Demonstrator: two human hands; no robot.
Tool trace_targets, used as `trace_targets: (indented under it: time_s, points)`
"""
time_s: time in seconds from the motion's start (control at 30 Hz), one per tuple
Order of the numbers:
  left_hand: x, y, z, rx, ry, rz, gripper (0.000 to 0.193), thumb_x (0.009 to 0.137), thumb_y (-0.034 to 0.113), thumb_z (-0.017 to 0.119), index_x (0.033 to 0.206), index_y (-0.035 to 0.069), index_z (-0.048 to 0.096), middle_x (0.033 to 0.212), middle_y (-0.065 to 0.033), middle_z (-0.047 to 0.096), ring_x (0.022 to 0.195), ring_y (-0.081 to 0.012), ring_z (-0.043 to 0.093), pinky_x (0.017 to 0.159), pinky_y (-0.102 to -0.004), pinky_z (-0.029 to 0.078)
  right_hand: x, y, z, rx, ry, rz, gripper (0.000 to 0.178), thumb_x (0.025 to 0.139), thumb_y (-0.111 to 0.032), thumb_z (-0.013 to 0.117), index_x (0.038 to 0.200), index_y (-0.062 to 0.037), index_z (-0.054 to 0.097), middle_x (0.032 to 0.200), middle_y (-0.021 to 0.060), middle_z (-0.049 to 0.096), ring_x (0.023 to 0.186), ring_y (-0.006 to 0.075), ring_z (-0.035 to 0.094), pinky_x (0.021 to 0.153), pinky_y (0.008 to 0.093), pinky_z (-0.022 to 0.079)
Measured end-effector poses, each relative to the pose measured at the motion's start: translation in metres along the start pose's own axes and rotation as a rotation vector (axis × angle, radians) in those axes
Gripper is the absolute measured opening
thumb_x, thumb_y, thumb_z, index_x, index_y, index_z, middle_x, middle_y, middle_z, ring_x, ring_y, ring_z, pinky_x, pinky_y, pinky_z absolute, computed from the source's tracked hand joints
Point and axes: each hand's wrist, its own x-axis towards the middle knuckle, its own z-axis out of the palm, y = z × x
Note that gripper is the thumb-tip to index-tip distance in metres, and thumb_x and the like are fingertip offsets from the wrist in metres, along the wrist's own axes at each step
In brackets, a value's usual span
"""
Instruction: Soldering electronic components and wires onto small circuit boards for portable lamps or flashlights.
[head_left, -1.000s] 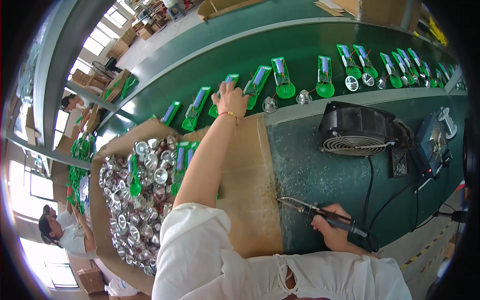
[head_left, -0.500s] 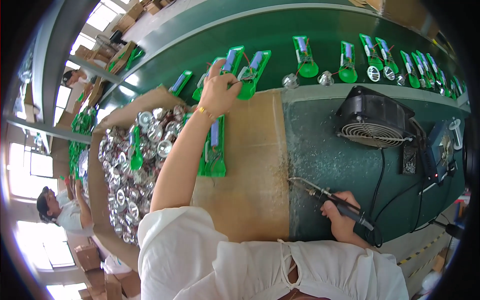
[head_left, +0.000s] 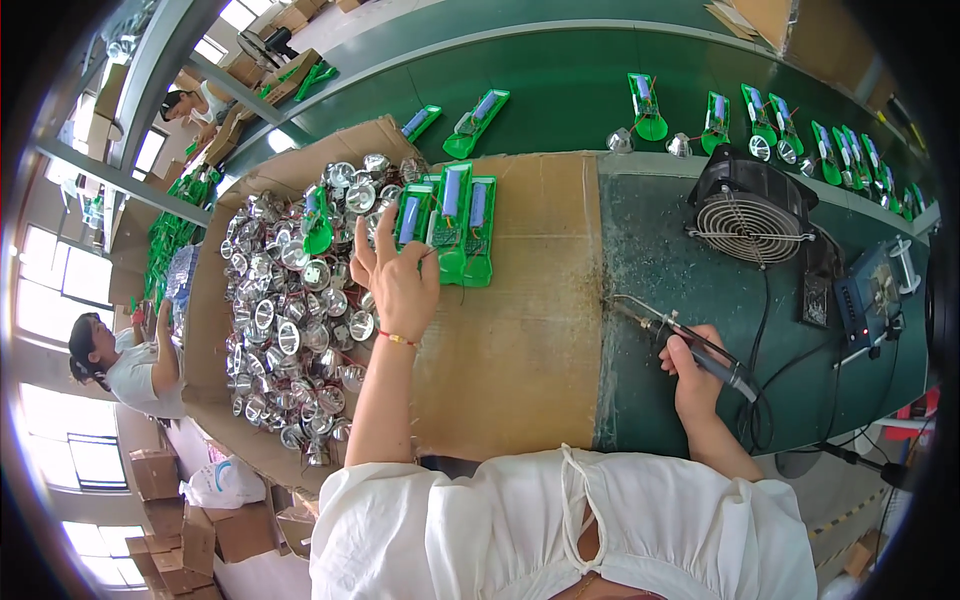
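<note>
My left hand [head_left: 400, 287] has its thumb and forefinger pinched at the lower edge of a green flashlight housing [head_left: 455, 262], other fingers raised. That housing carries a blue cylindrical battery and a small circuit board with wires. It overlaps other green housings on the brown cardboard sheet [head_left: 520, 370]. In my right hand [head_left: 695, 375] is a soldering iron [head_left: 690, 340] with a dark handle, its thin metal tip pointing left over the cardboard's right edge. Left of my left hand, a cardboard box [head_left: 205, 345] holds many silvery reflector cups [head_left: 290, 335] with a green housing [head_left: 317, 222] on top.
More green housings [head_left: 648, 108] lie along the far green surface, some wired to reflectors. A black fan [head_left: 750, 205] stands at right beside a soldering station [head_left: 870, 300] with loose cables. Two people work at left; one person [head_left: 140, 355] is near piled green parts.
My left hand has come back from the far surface toward me, bringing a green housing onto the cardboard sheet. The right hand still grips the soldering iron. The view has shifted somewhat.
</note>
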Motion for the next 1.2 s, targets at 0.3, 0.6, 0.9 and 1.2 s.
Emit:
trace_targets:
  time_s: [0.3, 0.6, 0.9, 1.2]
  points:
    - [-0.063, 0.092, -0.01, -0.178, -0.163, 0.085, 0.004, 0.064, 0.014, 0.063, 0.065, 0.01, 0.063, 0.122, -0.0065, 0.047, 0.124, -0.0356, 0.027, 0.096, -0.0524, 0.018, 0.001, 0.005, -0.001, 0.017, 0.044, -0.092, 0.016, 0.082, -0.012, 0.06, 0.086, 0.0005, 0.051, 0.067, 0.0082, 0.058, 0.054, 0.0091, 0.051, 0.049, 0.0202, 0.041]
    - [-0.09, 0.019, -0.039, -0.011, -0.065, -0.321, 0.047, 0.063, 0.035, 0.071, 0.098, 0.009, 0.055, 0.104, -0.0115, 0.048, 0.103, -0.032, 0.042, 0.088, -0.044, 0.029, -0.003, 0.008, -0.006, -0.043, 0.058, -0.152, 0.019, 0.081, -0.013, 0.06, 0.09, 0.0018, 0.053, 0.066, 0.0078, 0.057, 0.053, 0.0092, 0.051, 0.049, 0.0194, 0.04]
    - [-0.091, -0.044, -0.008, 0.299, 0.006, -0.327, 0.023, 0.074, 0.028, 0.064, 0.083, 0.009, 0.055, 0.076, -0.0063, 0.059, 0.077, -0.0265, 0.054, 0.066, -0.0389, 0.04, -0.01, 0.01, -0.003, -0.048, 0.034, -0.147, 0.017, 0.081, -0.011, 0.059, 0.091, 0.0005, 0.053, 0.067, 0.0061, 0.056, 0.054, 0.0081, 0.05, 0.049, 0.0185, 0.038]
    - [-0.123, 0.008, -0.041, -0.32, -0.197, -0.104, 0.024, 0.069, 0.016, 0.07, 0.092, 0.009, 0.066, 0.088, -0.006, 0.053, 0.076, -0.0231, 0.052, 0.065, -0.0343, 0.044, -0.014, 0.001, 0.0, -0.056, 0.003, -0.142, 0.019, 0.081, -0.013, 0.06, 0.089, 0.0028, 0.053, 0.067, 0.0093, 0.058, 0.053, 0.0093, 0.052, 0.049, 0.0188, 0.041]
